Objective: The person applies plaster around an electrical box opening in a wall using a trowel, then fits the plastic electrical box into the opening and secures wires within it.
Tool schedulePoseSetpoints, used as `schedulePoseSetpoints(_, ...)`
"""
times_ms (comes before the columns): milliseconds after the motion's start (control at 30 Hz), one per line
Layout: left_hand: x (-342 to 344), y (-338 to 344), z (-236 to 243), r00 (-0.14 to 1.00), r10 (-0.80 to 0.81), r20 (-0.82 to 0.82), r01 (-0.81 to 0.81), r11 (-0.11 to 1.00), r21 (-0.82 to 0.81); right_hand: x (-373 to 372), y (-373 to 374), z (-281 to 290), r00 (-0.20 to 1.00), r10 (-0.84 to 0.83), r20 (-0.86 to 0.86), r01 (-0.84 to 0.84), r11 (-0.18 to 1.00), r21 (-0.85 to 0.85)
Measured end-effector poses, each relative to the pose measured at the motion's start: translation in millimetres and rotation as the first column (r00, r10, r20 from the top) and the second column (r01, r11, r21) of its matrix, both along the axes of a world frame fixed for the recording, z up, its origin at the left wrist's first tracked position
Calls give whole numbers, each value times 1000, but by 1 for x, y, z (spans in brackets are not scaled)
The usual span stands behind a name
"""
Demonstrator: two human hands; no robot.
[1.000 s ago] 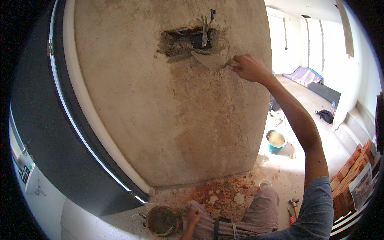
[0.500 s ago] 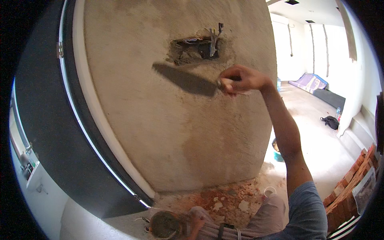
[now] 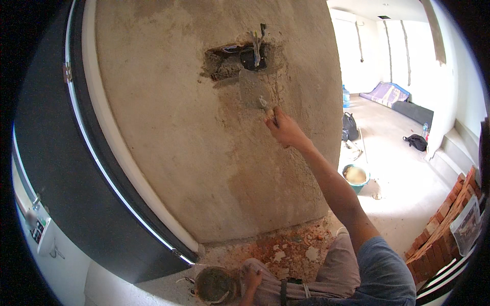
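My right hand (image 3: 287, 130) grips the handle of a trowel (image 3: 253, 91). Its grey blade lies against the plastered wall (image 3: 194, 153), just under the right part of a rough rectangular recess (image 3: 223, 66). Inside the recess is a dark electrical box (image 3: 250, 59), with a bundle of wires (image 3: 256, 48) sticking up out of it. Low down, my left hand (image 3: 251, 277) rests by my bent knee with its fingers curled; whatever they may hold is hidden. Beside it is a round bucket (image 3: 214, 284) containing grey mortar.
A dark door panel (image 3: 66, 168) borders the wall on the left. Reddish rubble (image 3: 291, 250) covers the floor at the wall's foot. To the right are a green bucket (image 3: 356, 176), stacked bricks (image 3: 444, 234), a backpack (image 3: 349, 126) and steps (image 3: 451, 150).
My right hand has come down and leftward. The trowel, earlier tilted sideways below the recess, is now upright with its blade at the wall. The view has shifted slightly right.
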State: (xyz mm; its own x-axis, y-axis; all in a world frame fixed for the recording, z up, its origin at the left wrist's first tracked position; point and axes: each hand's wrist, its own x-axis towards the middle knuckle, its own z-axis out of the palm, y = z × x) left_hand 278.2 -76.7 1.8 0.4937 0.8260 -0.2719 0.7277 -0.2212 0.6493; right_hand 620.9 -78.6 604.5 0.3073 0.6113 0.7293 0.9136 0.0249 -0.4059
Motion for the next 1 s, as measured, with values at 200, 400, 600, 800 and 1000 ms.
schedulePoseSetpoints(200,-26,32,-40,999,24,-34,-18,987,162,-39,32,19,978,88,-188,-83,996,34)
schedulePoseSetpoints(400,-20,20,-36,994,24,-107,-19,999,49,-35,23,-25,1000,28,13,-26,994,-111)
schedulePoseSetpoints(600,-21,23,-34,999,-22,-41,24,998,62,-31,42,35,995,31,-92,-32,999,-16)
schedulePoseSetpoints(800,-19,28,-28,991,-21,-132,17,999,-36,-34,31,-26,999,-6,39,11,991,-130)
schedulePoseSetpoints(1000,-29,26,-35,995,18,-97,26,900,436,-25,15,34,982,-94,166,106,992,-66)
